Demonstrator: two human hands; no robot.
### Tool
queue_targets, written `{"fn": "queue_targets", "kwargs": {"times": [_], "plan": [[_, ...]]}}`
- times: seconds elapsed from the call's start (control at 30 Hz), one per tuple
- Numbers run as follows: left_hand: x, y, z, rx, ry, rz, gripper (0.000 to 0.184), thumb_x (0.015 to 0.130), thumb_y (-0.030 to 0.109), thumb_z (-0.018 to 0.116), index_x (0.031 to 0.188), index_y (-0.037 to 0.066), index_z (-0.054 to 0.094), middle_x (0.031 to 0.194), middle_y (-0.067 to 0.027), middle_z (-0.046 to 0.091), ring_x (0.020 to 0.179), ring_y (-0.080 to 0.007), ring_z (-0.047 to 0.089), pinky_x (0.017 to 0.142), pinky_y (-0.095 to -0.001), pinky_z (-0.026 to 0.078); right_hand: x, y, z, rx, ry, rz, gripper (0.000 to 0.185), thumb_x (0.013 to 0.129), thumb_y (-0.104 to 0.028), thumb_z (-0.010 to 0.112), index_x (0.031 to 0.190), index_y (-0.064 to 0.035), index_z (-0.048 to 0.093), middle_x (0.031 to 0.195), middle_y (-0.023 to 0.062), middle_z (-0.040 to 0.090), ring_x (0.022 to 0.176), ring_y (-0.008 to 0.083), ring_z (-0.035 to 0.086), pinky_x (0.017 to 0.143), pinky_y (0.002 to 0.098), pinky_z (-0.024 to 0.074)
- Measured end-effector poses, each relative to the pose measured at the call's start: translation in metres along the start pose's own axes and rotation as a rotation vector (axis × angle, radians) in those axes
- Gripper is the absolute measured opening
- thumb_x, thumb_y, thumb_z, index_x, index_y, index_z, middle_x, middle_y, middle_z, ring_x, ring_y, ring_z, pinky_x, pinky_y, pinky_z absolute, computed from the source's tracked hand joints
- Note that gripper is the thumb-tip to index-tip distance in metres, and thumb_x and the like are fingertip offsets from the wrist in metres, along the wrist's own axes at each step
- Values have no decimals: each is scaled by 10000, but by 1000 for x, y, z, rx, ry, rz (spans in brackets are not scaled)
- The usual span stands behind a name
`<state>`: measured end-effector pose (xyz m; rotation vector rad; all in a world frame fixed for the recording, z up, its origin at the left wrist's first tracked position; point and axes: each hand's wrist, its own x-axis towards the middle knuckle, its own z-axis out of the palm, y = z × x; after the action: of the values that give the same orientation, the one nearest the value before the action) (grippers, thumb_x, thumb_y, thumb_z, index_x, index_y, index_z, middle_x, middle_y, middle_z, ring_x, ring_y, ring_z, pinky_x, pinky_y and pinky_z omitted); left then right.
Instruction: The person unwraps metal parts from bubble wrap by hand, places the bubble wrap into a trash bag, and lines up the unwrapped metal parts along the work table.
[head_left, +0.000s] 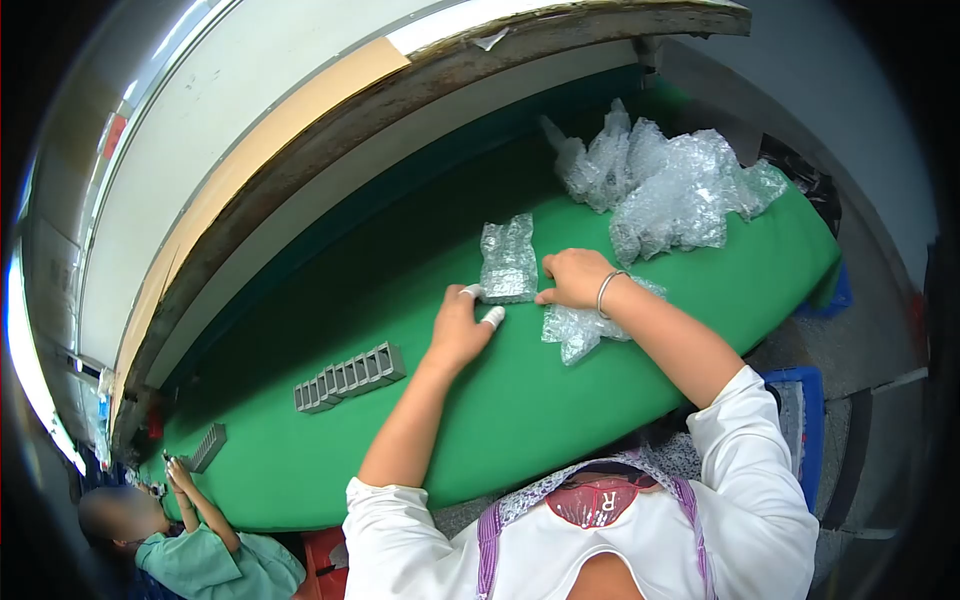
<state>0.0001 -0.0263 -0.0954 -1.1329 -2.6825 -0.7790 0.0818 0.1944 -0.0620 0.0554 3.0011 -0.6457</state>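
A bubble-wrap bag (509,258) lies flat on the green-covered table in front of me. By its lower left corner is my left hand (462,327), with white covers on the thumb and one fingertip. The thumb and fingers are apart, and one fingertip touches the bag's edge. My right hand (577,278), a bangle at its wrist, is at the bag's lower right corner. Its fingers are bent, with a gap between thumb and forefinger; the thumb tip is at the bag's edge. Under the right wrist lies another piece of bubble wrap (583,331). Whether the bag contains anything, I cannot tell.
A row of several grey plastic parts (348,377) stands left of my left arm. A large heap of bubble wrap (680,185) covers the table's far right. At the far left, a co-worker's hands (178,473) are near another grey row (207,448). A shelf edge (300,125) overhangs the back.
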Motion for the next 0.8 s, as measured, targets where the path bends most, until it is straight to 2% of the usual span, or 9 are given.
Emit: {"fn": "queue_targets", "kwargs": {"times": [0.07,0.2,0.27,0.3,0.33,0.4,0.63,0.73,0.8], "plan": [[3,7,13,46,-13,-44,285,780,132,701,1006,-22,621,1053,-183,572,843,-349,609,754,-417,500,1,0,10,-1,45,-13,357,779,-375,704,889,-37,669,909,165,673,905,332,640,796,419,506],[4,10,-7,-146,32,-85,141,757,100,724,851,14,665,858,-135,622,725,-307,619,672,-384,506,3,-3,27,33,202,-115,211,783,-274,669,801,-66,704,802,152,675,781,325,648,719,423,516],[-4,24,-32,-256,111,-67,129,756,101,736,826,18,666,776,-107,610,631,-228,593,600,-327,492,-4,-1,26,419,164,-254,190,798,-239,656,809,-53,692,779,149,666,730,281,639,691,379,509],[-7,29,-46,-263,114,-61,132,761,101,736,832,16,665,777,-101,607,613,-205,583,585,-309,486,-13,-4,18,626,63,-234,162,833,-186,646,825,-27,677,756,92,665,689,172,615,662,300,491],[-7,32,-54,-257,106,-73,124,773,97,725,828,8,658,766,-97,598,599,-190,570,570,-300,474,-15,-4,14,616,48,-236,162,833,-186,646,825,-27,677,756,92,665,689,172,615,662,300,491],[-6,41,-72,-242,111,-35,111,784,83,709,819,-4,648,762,-101,593,597,-195,570,561,-311,468,-17,-6,5,1144,-114,-252,155,864,-157,645,859,-2,661,778,29,649,707,84,576,660,237,471],[-23,59,-82,-469,308,70,80,829,54,668,832,-11,621,774,-86,571,609,-164,539,560,-286,450,-32,3,-3,1476,-127,-275,103,878,-119,623,898,-19,623,891,38,638,774,84,581,687,233,482],[-11,44,-76,-409,275,-33,207,881,191,638,919,-12,619,823,-104,585,677,-183,555,634,-304,468,-26,15,-10,1616,96,-392,105,867,-102,610,836,-24,547,1163,120,577,806,135,612,730,281,529],[-11,34,-63,-93,56,-120,554,863,435,621,1115,-55,563,1030,-202,609,953,-345,601,823,-404,486,-26,37,-19,1668,134,-359,100,886,-107,590,863,-34,526,1096,113,616,813,143,622,717,288,544]]}}
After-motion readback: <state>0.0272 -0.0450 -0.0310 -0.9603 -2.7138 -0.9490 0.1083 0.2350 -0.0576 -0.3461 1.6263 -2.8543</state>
